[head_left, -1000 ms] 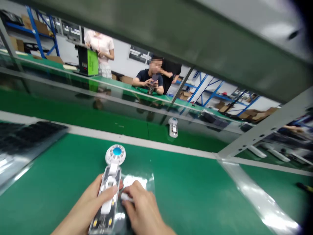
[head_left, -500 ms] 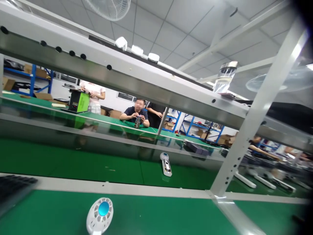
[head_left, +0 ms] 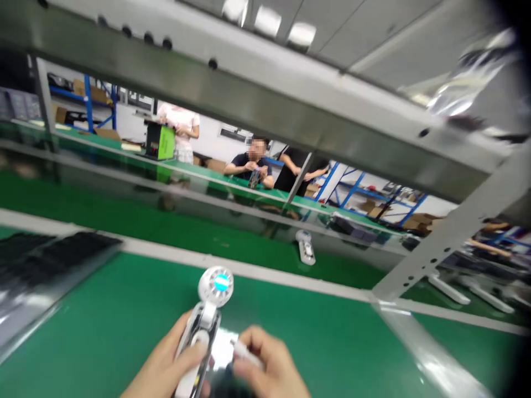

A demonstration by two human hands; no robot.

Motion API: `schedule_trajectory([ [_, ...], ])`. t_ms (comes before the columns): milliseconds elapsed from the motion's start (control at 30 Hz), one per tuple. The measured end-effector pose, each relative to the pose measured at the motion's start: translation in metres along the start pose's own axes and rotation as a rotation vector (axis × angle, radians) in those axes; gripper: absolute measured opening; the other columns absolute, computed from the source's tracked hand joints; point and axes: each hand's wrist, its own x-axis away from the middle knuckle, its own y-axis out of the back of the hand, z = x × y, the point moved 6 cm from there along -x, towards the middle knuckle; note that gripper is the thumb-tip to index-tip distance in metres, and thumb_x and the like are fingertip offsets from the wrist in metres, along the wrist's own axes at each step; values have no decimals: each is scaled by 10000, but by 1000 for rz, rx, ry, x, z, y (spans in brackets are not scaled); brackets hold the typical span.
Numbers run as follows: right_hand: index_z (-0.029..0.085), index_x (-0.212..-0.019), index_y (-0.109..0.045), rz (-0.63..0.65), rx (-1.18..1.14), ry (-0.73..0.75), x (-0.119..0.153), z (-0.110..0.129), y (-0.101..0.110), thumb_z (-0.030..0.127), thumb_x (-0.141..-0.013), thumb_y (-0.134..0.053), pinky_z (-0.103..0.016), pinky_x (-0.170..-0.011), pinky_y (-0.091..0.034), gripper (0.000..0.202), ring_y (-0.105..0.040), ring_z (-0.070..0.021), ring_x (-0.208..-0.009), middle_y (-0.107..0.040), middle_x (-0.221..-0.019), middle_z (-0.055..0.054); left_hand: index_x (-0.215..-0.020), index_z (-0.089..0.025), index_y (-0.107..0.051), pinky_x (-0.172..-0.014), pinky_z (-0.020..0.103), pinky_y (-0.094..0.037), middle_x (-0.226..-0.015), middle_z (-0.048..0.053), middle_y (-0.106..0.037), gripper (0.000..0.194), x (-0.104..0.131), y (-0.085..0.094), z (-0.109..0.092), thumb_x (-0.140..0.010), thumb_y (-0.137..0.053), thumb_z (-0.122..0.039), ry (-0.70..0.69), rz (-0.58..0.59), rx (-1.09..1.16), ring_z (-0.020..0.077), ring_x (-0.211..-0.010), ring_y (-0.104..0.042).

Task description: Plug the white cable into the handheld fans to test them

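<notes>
Single view: one camera worn on the person's head, tilted forward and slightly down, rolled so the bench lines slant. Nearest field: the left hand (head_left: pixel 166 367) and right hand (head_left: pixel 265 367) at the bottom edge, cropped at the wrists, close to the lens. Just beyond the fingertips: the white handheld fan with a blue centre (head_left: pixel 207 326). Farther past the fingers: the green bench mat (head_left: pixel 103 320), then the grey metal shelf rail (head_left: pixel 265 105) crossing overhead. Far field is blurred. No second view shares the scene.
</notes>
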Motion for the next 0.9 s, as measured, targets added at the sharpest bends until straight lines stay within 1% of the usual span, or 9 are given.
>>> schedule_trajectory([
  [33, 193, -649, -506, -27, -55, -51, 2, 6, 1, 151, -723, -540, -233, -567, -389, 92, -509, -128, -608, -527, -610, 39, -1194, -232, -373, -448, 281, -476, -747, 10, -595, 689, 5, -6, -1, -671, -652, -582, 10, 38, 8, 177, -529, -582],
  [67, 191, -668, -497, -46, -93, -69, 2, 13, 1, 170, -735, -531, -236, -590, -383, 78, -494, -128, -637, -522, -647, 35, -1189, -223, -369, -439, 260, -461, -748, 1, -579, 658, 9, -11, -2, -688, -651, -542, 18, 73, 12, 153, -510, -562],
  [133, 195, -711, -492, -26, -109, -84, 0, 25, -2, 179, -750, -519, -236, -582, -366, 50, -469, -124, -630, -518, -670, 38, -1167, -207, -380, -477, 236, -458, -767, -10, -554, 600, 15, -17, -6, -693, -671, -432, 17, 128, 17, 125, -541, -543],
  [233, 197, -712, -508, 18, -5, -65, -3, 33, -9, 161, -787, -493, -242, -585, -355, 84, -475, -125, -623, -542, -675, 35, -1167, -196, -368, -565, 235, -462, -815, -12, -536, 619, 21, -20, -10, -656, -693, -329, -9, 172, 17, 121, -636, -535],
  [367, 202, -730, -529, 22, 135, 23, 1, 37, -16, 129, -824, -471, -245, -610, -352, 132, -511, -128, -656, -563, -713, 25, -1182, -197, -338, -612, 250, -453, -807, -19, -528, 641, 23, -21, -10, -647, -677, -299, 9, 207, -5, 120, -658, -516],
  [600, 204, -749, -516, -34, 298, 153, 5, 47, -18, 90, -829, -461, -246, -590, -336, 150, -519, -131, -669, -550, -752, 15, -1112, -208, -368, -624, 259, -426, -803, -31, -470, 535, 23, -23, -15, -649, -629, -271, -17, 215, -63, 130, -688, -502],
  [700, 205, -760, -517, -45, 322, 161, 6, 47, -20, 87, -827, -457, -248, -585, -337, 148, -522, -131, -661, -548, -741, 16, -1091, -208, -384, -643, 260, -404, -802, -35, -471, 497, 23, -22, -16, -648, -606, -240, -43, 207, -84, 130, -699, -493],
  [900, 205, -754, -529, -43, 348, 188, 6, 48, -24, 102, -833, -451, -249, -578, -353, 151, -532, -136, -657, -549, -728, 8, -1074, -202, -413, -687, 271, -399, -852, -23, -511, 469, 23, -24, -18, -631, -567, -198, -40, 207, -79, 130, -710, -491],
])
